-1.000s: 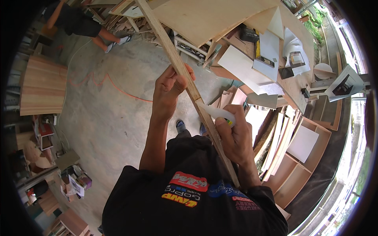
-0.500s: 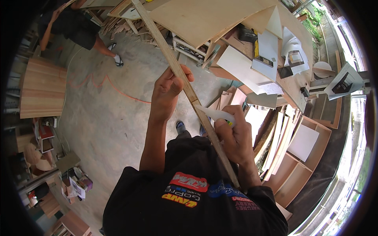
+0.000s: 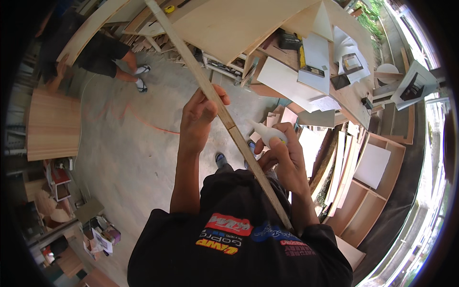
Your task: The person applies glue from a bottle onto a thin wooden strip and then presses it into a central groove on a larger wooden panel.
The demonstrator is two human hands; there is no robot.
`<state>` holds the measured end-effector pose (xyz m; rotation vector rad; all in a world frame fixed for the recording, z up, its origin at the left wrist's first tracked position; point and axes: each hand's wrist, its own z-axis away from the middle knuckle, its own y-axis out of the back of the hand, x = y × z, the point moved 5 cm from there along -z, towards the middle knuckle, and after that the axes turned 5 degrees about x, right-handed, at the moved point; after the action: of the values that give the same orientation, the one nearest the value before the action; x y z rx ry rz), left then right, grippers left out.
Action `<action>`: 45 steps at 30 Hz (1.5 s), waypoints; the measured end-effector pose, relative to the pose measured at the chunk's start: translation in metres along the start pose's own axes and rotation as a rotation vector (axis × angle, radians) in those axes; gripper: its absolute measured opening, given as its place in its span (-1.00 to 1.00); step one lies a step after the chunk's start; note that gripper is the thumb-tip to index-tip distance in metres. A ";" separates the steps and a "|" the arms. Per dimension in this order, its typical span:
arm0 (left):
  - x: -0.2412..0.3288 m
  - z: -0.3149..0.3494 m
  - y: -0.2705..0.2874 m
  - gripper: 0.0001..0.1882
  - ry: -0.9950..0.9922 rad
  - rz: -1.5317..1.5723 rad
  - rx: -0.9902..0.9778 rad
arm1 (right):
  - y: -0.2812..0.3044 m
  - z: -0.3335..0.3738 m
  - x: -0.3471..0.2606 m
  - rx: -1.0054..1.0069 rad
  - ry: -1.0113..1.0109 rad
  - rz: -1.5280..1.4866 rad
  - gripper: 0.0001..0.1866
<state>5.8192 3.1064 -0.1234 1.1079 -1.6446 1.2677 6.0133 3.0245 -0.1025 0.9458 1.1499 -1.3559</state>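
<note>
A long narrow wooden strip (image 3: 191,62) runs slantwise from the top of the view down to my torso. My left hand (image 3: 201,114) is closed around it, thumb on the near side and fingers behind. A dark line crosses the strip a little below that grip. In my right hand (image 3: 287,155) is a white glue bottle (image 3: 268,132) with a pointed nozzle, tilted up and to the left. The nozzle tip is apart from the strip, just right of it. Part of the bottle is hidden by my fingers.
A workbench (image 3: 287,55) with papers and a yellow-and-black tool stands ahead right. Wood offcuts (image 3: 337,167) lean beside an open wooden case (image 3: 370,210) at right. At upper left a person (image 3: 103,55) carries a curved board (image 3: 91,29). An orange cord (image 3: 148,125) lies on the floor.
The glue bottle's nozzle has moved off the strip, up and to the right. At upper left, the other person has come further into view with the board.
</note>
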 end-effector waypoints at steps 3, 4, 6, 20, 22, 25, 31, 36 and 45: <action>-0.009 0.000 0.001 -0.46 0.022 0.031 0.028 | 0.009 -0.007 0.005 0.043 0.001 -0.011 -0.76; -0.010 -0.001 0.003 -0.45 0.021 0.067 0.015 | 0.012 -0.012 0.003 0.087 0.052 0.046 -0.76; -0.012 -0.003 -0.001 -0.48 0.038 0.085 -0.001 | 0.029 -0.023 0.016 0.135 0.053 0.026 -0.77; 0.015 -0.037 -0.102 -0.53 -0.024 0.062 -0.246 | 0.162 -0.061 0.088 0.343 0.014 -0.327 -0.85; 0.021 -0.045 -0.116 -0.54 -0.062 0.007 -0.237 | 0.178 -0.067 0.102 0.326 -0.001 -0.319 -0.85; 0.025 -0.053 -0.131 -0.55 -0.084 -0.091 -0.195 | 0.204 -0.078 0.120 0.340 0.012 -0.268 -0.78; 0.005 -0.072 -0.145 -0.60 -0.038 -0.287 -0.118 | 0.354 -0.115 0.162 0.626 0.153 -0.207 -0.66; 0.010 -0.083 -0.131 -0.65 -0.057 -0.419 -0.010 | 0.502 -0.171 0.182 1.097 0.151 0.218 -0.54; 0.021 -0.067 -0.100 -0.65 -0.002 -0.446 0.144 | 0.689 -0.229 0.250 1.292 -0.002 0.907 -0.48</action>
<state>5.9110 3.1548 -0.0587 1.4659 -1.2269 1.0978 6.6531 3.2169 -0.4808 2.0094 -0.3915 -1.1847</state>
